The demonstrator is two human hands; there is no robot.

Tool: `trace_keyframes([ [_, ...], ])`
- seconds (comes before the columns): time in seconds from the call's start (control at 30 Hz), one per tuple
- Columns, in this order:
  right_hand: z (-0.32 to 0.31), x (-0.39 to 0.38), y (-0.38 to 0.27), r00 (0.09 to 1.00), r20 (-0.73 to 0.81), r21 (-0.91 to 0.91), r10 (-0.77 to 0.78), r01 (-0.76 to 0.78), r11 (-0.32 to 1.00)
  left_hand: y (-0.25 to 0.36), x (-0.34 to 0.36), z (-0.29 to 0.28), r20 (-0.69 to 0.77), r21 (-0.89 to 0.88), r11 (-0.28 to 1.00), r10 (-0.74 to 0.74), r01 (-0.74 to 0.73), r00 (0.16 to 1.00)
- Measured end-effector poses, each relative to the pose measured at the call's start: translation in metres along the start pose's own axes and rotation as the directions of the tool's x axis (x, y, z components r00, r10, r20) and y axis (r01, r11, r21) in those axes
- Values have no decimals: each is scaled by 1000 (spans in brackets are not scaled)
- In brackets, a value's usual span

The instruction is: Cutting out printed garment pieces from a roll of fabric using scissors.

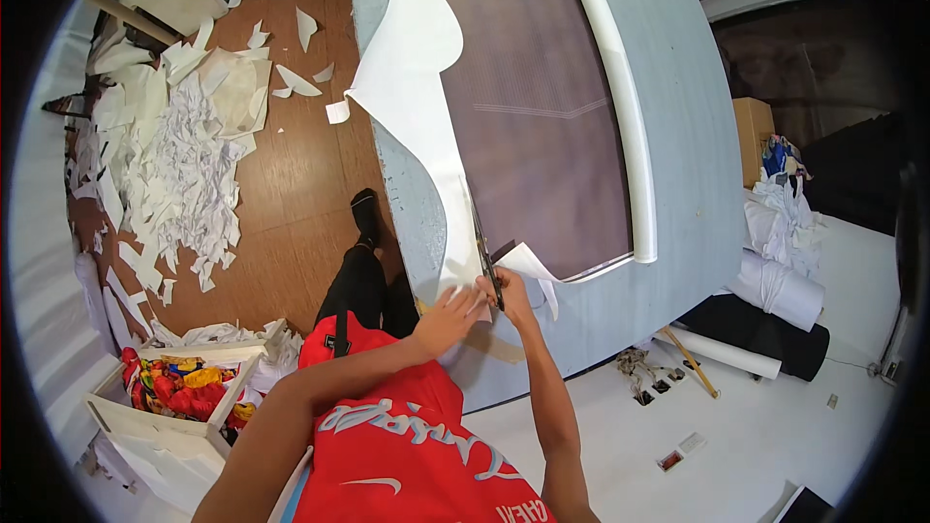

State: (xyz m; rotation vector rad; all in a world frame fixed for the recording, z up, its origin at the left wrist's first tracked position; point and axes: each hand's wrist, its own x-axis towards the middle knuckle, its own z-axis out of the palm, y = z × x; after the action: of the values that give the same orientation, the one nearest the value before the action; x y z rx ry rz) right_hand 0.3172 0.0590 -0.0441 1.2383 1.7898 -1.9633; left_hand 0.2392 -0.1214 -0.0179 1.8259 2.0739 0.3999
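My right hand [506, 291] grips black-handled scissors [490, 266], whose blades point up along the cut edge between a white paper margin [448, 189] and a large dark brown printed panel [528, 174]. My left hand [450, 318] is just left of the scissors, its fingers extended onto the paper's lower end. A loose white flap [533, 271] curls up to the right of the scissors. The sheet lies on a pale blue-grey table [693, 184], with its rolled long edge [625, 136] on the right and a wavy trimmed white edge hanging at the left.
Paper scraps [194, 174] cover part of the wooden floor [291, 203] at left. A crate [174, 397] of coloured fabric stands lower left. Right of the table lie a cardboard box [754, 136], fabric rolls [775, 286] and a wooden stick [693, 363]. Another person's legs show at top.
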Motion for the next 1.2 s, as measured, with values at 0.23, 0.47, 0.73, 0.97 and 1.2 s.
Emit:
trace_keyframes([
  [0.23, 9, 2, -4, 998, -62, -105, -5, -2, 994, -12, -4, 8, 25, 95, 992, -87, 85, 996],
  [0.47, 13, 15, -11, 998, -64, -54, -14, 11, 998, -16, -6, 9, 26, 141, 988, -65, 61, 998],
  [0.73, 19, 45, -50, 999, -44, -104, -26, 21, 994, -28, -3, -4, 61, -80, 997, -18, 23, 998],
  [0.97, 25, 74, -77, 997, -74, -154, -11, 0, 988, -29, 2, 5, 87, 53, 997, 56, -61, 995],
  [1.2, 46, 107, -111, 995, -79, -122, -63, 53, 991, -43, 1, 3, 75, 74, 990, 114, -120, 991],
])
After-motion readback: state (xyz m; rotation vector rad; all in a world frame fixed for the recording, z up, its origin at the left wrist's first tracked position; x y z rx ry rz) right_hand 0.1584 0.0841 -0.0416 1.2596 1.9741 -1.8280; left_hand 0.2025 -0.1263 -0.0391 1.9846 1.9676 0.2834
